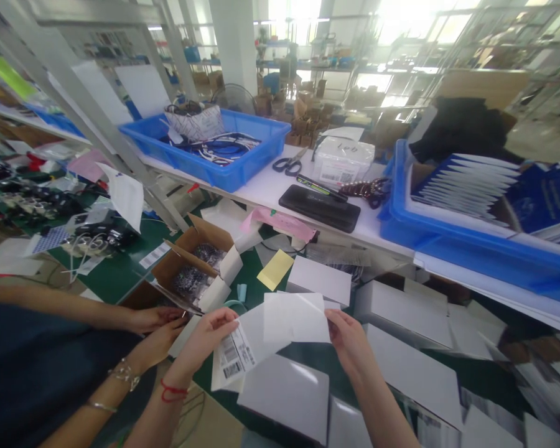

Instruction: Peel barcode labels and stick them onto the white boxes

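Observation:
My left hand, a red string round its wrist, pinches a white label sheet printed with barcodes and small text. Between finger and thumb, my right hand grips the right edge of a blank white sheet. The left side of that sheet overlaps a paler sheet beside the barcode label; I cannot tell whether they are joined. Below the papers lies a closed white box. Another white box sits just behind them, near a yellow slip.
At my left, a co-worker's hands work by an open brown carton holding small bagged parts. More white boxes stand at right. The shelf above carries a blue cable tray, scissors, a black case and a blue bin of booklets.

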The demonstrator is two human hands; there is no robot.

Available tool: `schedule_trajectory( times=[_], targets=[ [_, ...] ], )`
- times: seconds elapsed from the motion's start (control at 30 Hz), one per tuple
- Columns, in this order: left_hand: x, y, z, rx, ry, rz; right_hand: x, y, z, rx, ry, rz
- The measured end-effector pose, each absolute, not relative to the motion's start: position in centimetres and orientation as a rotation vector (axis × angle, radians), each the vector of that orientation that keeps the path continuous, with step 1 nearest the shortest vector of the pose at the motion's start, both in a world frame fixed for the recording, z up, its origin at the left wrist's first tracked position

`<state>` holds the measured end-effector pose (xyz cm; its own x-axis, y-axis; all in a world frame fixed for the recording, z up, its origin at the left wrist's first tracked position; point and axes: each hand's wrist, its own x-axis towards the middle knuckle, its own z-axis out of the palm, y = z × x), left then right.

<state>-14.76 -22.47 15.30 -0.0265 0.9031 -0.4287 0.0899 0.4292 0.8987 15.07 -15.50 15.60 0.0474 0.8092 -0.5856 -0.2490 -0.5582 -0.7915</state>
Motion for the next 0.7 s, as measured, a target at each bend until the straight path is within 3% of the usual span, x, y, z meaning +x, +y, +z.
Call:
schedule_trajectory(
  times=[0.4, 0.7],
  targets=[
    [-13.9, -13.3, 6.2, 1.208, 1.879, 0.637, 20.9, -14.2, 14.4, -1.655, -0.434, 1.202],
    [-7.8, -13.5, 12.5, 1.218, 1.7, 0.948, 20.2, -14.1, 18.2, -1.889, -0.998, 0.923]
  ],
)
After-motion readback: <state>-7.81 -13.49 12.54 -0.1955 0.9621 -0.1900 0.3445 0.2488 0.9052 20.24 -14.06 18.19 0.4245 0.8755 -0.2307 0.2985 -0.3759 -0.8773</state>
